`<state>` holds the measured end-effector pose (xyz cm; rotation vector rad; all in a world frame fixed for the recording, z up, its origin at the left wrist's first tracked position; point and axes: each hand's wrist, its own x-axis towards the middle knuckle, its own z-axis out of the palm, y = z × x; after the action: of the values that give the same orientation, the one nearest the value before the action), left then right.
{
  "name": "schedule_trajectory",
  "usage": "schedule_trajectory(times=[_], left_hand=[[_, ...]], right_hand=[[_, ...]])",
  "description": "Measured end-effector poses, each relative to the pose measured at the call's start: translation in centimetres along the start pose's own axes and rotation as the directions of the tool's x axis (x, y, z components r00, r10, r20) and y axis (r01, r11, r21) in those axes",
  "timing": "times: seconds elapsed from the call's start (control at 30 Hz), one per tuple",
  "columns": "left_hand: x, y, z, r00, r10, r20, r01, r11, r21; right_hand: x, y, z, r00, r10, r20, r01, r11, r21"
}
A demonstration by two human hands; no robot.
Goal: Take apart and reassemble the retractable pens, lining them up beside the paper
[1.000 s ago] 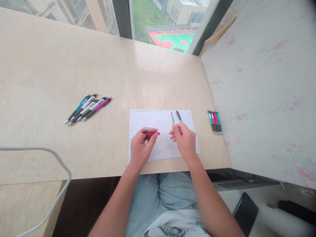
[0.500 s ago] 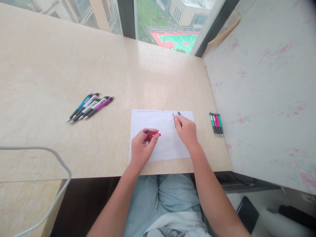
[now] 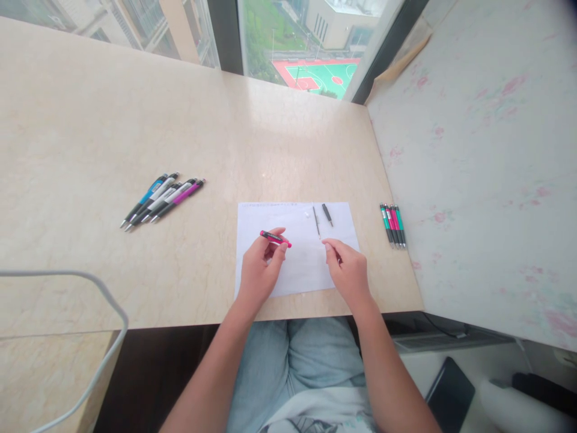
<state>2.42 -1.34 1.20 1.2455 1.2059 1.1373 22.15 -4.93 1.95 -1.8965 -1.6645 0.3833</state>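
Note:
My left hand (image 3: 261, 264) is closed on a pink and black pen barrel (image 3: 275, 239), held level over the white sheet of paper (image 3: 300, 270). My right hand (image 3: 347, 264) makes a pinch, thumb against forefinger, above the right part of the sheet; whatever may be between the fingertips is too small to name. Just beyond these fingertips a thin pen refill (image 3: 316, 221) lies on the paper, its lower end close to them. To its right rests a black pen grip section (image 3: 327, 214). A tiny pale piece (image 3: 307, 214) lies left of the refill.
Several pens (image 3: 163, 198) in blue, white and purple lie in a bunch on the left of the table (image 3: 202, 132). Several green and pink pens (image 3: 393, 226) stand in a row by the flowered wall panel (image 3: 473, 180). A grey cable (image 3: 101, 282) loops over the left front edge.
My right hand has drawn back toward me and slightly right, uncovering the refill and the black grip section. My left hand still holds the pink barrel in nearly the same spot.

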Motion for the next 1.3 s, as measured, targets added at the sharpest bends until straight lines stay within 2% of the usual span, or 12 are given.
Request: schedule_trajectory(times=[0.07, 0.17, 0.33, 0.5, 0.67, 0.77, 0.93, 1.03, 1.17, 1.3], left_hand=[[0.5, 0.6, 0.0, 0.998, 0.045, 0.050, -0.051, 0.989, 0.136], [1.6, 1.8, 0.1, 0.987, 0.115, 0.114, -0.149, 0.919, 0.364], [2.4, 3.0, 0.7, 0.975, 0.107, 0.192, -0.196, 0.822, 0.535], [0.7, 3.1, 1.9, 0.954, 0.056, 0.294, -0.222, 0.793, 0.568], [-0.8, 2.8, 2.3, 0.945, 0.009, 0.328, -0.250, 0.666, 0.703], [-0.9, 2.2, 1.7, 0.946, 0.007, 0.323, -0.251, 0.646, 0.721], [-0.8, 1.0, 0.5, 0.956, 0.049, 0.289, -0.254, 0.632, 0.732], [-0.7, 0.6, 0.4, 0.953, 0.057, 0.297, -0.264, 0.635, 0.726], [-0.7, 0.5, 0.5, 0.952, 0.066, 0.300, -0.269, 0.648, 0.712], [-0.6, 0.6, 0.2, 0.953, 0.075, 0.292, -0.266, 0.666, 0.697]], right_hand=[[-0.4, 0.8, -0.2, 1.000, 0.030, 0.000, -0.030, 1.000, -0.003], [-0.7, 1.5, -0.6, 0.998, 0.057, -0.004, -0.057, 0.998, -0.005], [-0.4, 0.1, -0.7, 0.997, 0.058, -0.045, -0.054, 0.994, 0.097], [0.8, -3.1, 0.2, 0.999, 0.030, 0.039, -0.039, 0.960, 0.277], [1.7, -4.3, 1.5, 0.994, 0.032, 0.109, -0.064, 0.952, 0.301], [2.6, -4.2, 2.0, 0.990, 0.061, 0.124, -0.088, 0.971, 0.221], [5.6, -4.6, 2.7, 0.981, 0.126, 0.151, -0.106, 0.985, -0.136], [7.2, -4.9, 3.0, 0.970, 0.159, 0.185, -0.113, 0.965, -0.235], [6.8, -4.5, 2.8, 0.981, 0.161, 0.110, -0.132, 0.963, -0.236], [3.5, -2.6, 1.7, 0.995, 0.096, 0.040, -0.092, 0.993, -0.077]])
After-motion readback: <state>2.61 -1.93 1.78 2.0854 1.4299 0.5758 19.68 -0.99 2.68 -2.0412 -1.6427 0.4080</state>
